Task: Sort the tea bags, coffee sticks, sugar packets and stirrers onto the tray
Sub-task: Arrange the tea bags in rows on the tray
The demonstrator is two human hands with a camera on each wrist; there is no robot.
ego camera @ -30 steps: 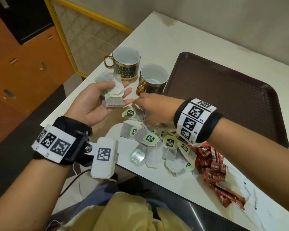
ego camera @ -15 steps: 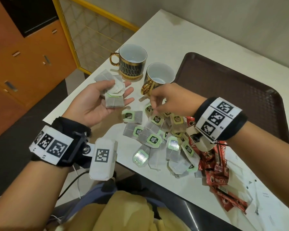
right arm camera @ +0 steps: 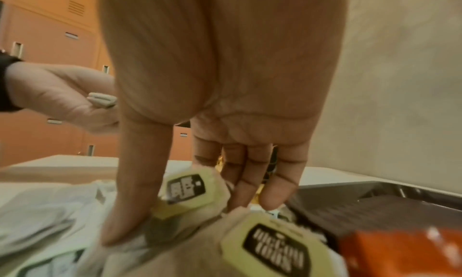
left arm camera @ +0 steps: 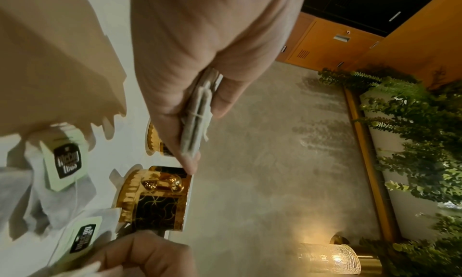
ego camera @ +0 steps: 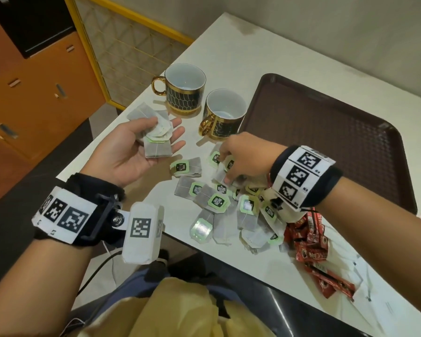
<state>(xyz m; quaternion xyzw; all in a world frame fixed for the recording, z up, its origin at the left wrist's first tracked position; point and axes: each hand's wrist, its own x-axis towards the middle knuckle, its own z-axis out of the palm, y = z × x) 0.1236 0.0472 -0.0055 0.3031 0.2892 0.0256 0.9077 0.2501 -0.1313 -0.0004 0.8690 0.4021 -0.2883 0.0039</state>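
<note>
Palm up, my left hand [ego camera: 167, 132] grips a small stack of tea bags [ego camera: 156, 147] under its thumb, left of the mugs. The left wrist view shows that stack [left arm camera: 197, 113] edge-on between thumb and fingers. My right hand [ego camera: 225, 170] reaches down into the loose pile of green-tagged tea bags [ego camera: 216, 203] on the table. Its thumb [right arm camera: 132, 202] and fingers pinch one tea bag [right arm camera: 186, 190] at the pile's far side. Red coffee sticks [ego camera: 309, 239] lie right of the pile, with white packets [ego camera: 365, 276] beyond them. The brown tray [ego camera: 326, 142] holds nothing.
Two black-and-gold mugs [ego camera: 184, 91] [ego camera: 225, 113] stand just beyond the hands, the nearer one close to the tray's left rim. The table's left edge [ego camera: 102, 142] runs under my left hand. Orange cabinets [ego camera: 34, 93] stand to the left.
My right hand has left the left hand's fingertips, moved right over the pile and dropped into it onto a tea bag. The left hand has kept its stack and hardly moved.
</note>
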